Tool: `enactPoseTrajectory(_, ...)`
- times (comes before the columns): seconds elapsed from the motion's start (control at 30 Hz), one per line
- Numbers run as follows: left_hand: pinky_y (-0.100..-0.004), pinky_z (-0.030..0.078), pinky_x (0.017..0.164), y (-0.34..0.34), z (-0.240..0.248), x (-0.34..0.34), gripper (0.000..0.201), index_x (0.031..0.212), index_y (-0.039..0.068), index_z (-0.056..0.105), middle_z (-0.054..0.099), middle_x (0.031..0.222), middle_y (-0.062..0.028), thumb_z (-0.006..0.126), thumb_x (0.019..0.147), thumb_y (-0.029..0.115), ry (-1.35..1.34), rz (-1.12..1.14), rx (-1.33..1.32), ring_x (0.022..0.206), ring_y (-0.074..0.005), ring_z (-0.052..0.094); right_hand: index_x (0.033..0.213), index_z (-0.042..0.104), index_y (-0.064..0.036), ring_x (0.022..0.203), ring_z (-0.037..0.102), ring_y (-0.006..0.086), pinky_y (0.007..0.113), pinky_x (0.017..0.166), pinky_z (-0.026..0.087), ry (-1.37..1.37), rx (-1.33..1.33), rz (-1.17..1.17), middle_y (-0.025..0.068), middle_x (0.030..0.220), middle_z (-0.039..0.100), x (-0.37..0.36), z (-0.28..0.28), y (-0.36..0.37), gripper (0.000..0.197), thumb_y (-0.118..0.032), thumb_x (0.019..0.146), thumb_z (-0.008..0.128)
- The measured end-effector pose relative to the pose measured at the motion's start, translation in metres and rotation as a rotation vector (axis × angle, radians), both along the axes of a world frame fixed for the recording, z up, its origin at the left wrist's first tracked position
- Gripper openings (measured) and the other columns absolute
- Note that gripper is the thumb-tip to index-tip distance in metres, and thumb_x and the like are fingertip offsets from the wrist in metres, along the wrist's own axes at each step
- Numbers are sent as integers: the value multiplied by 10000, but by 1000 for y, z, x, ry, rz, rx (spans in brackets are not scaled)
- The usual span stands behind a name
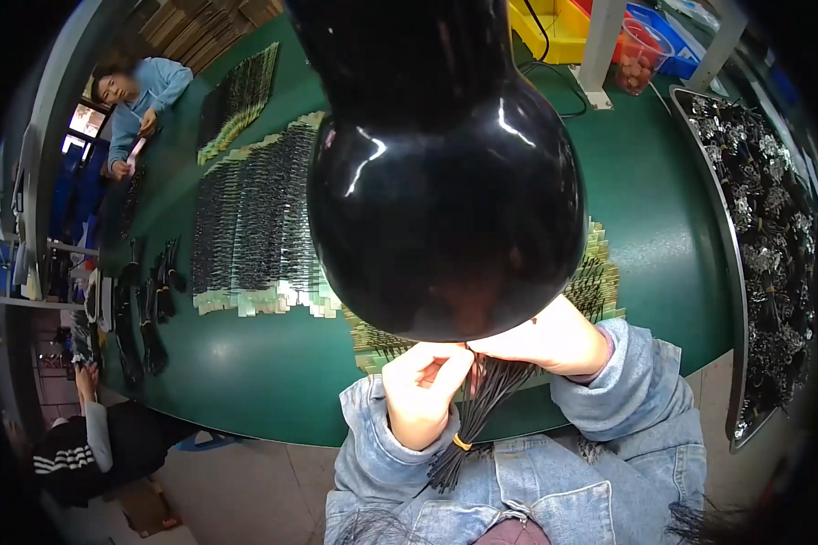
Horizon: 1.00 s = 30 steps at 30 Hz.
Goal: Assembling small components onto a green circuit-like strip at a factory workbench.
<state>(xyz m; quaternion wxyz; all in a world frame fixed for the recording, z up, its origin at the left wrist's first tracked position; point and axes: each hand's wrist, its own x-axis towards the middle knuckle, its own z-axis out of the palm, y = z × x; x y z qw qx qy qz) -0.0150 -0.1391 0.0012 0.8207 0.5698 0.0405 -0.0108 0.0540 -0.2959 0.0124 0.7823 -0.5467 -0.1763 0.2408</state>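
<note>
A bundle of thin black wires (487, 400), tied near its lower end by a yellow band (462, 442), hangs tilted in front of my jacket. My left hand (423, 386) is closed around the upper part of the bundle, thumb and forefinger drawn together. My right hand (554, 341) meets it from the right, fingers closed near the left fingertips; what they pinch is hidden. A glossy black lamp head (445, 218) covers part of both hands. Beneath and beyond them lie black wires on pale green strips (600, 272).
More wire rows on strips (254, 218) cover the green table (245, 363). Tied black bundles (153, 318) lie at left. A metal tray (736, 272) of black-and-silver parts stands right, a clear cup (641, 59) and yellow bin (554, 32) behind. Two other people sit at left.
</note>
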Motion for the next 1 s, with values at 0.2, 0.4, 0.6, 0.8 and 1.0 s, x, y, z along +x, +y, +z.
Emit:
enactPoseTrajectory(0.2,-237,497,604,-9,11,2,109,902,-72,588,633,769,-117,592,794,-63,-109,19,167,655,-139,606,920,626,-22,707,502,43,194,627,418,-22,29,-13,-9,768,574,-1,-2,-5,168,-106,782,671)
enactPoseTrajectory(0.4,-257,493,575,-12,8,2,90,895,-79,576,624,757,-136,576,806,-63,-8,-8,27,633,-155,596,921,622,-20,681,479,37,186,614,404,91,82,10,-17,766,570,-3,-5,-9,190,-112,766,681)
enactPoseTrajectory(0.6,-237,484,599,6,7,9,215,962,-50,554,577,950,-103,643,769,-17,-115,-181,262,723,-133,578,899,610,-3,751,536,81,223,676,446,73,46,-57,25,800,584,-1,2,-5,143,-58,776,656)
enactPoseTrajectory(0.8,-246,419,549,90,13,-35,439,1206,-39,438,572,782,-6,619,835,111,-36,-625,540,601,-105,497,1104,498,20,997,534,182,300,875,418,-102,-63,-138,139,1124,553,-7,8,9,459,-17,686,685)
enactPoseTrajectory(1.0,-251,373,646,229,29,-77,460,1208,-51,438,520,908,-78,606,836,160,194,258,488,751,-123,461,1182,467,12,1029,480,162,282,885,397,-144,-119,-171,79,1156,492,-9,8,4,479,-87,736,612)
